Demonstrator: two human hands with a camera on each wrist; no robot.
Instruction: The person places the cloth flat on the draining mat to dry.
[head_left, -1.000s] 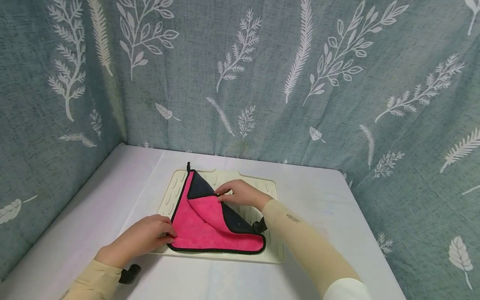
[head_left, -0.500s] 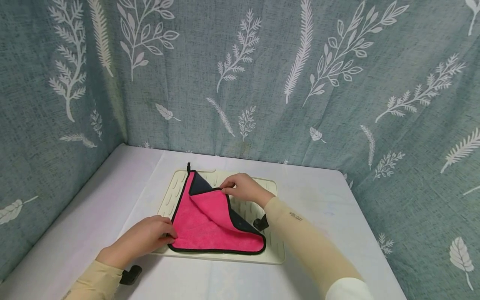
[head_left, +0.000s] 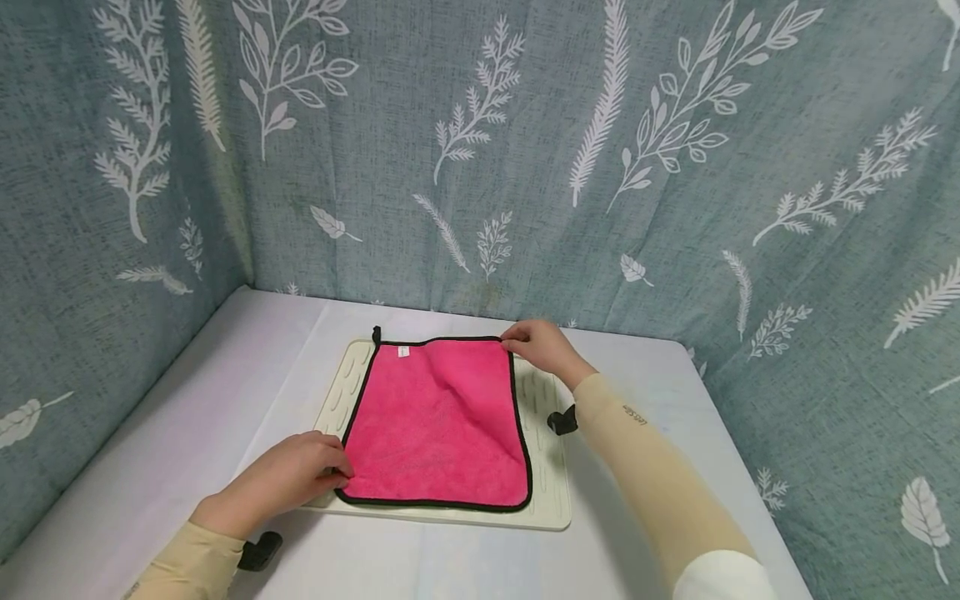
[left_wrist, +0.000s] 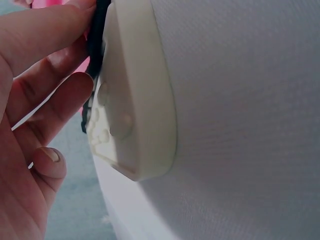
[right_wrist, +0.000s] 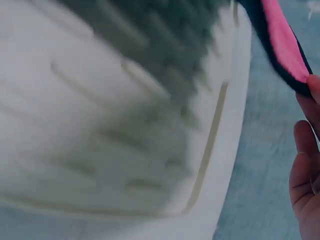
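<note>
A pink towel [head_left: 435, 425] with black edging lies spread over a cream ridged tray [head_left: 551, 483], its far right corner lifted. My right hand [head_left: 542, 346] pinches that corner between thumb and fingers; the right wrist view shows the pink and dark sides of the raised cloth [right_wrist: 285, 40] at the fingertips. At the near left corner my left hand [head_left: 300, 471] holds the towel's edge, thumb and fingers at the black trim [left_wrist: 97, 40] beside the tray's rim [left_wrist: 150, 100]. A black hanging loop [head_left: 377, 335] and a small white label [head_left: 403, 352] show at the far left corner.
The tray stands on a white-covered table [head_left: 645, 400]. Behind and at both sides hangs a grey-green curtain [head_left: 540, 250] with white leaf prints. A small black device [head_left: 258, 550] sits at the left wrist and another black device [head_left: 562, 421] at the right.
My right hand has moved away and to the right with the towel's corner, unfolding the flap so the pink side now shows all over. The left hand has stayed in place.
</note>
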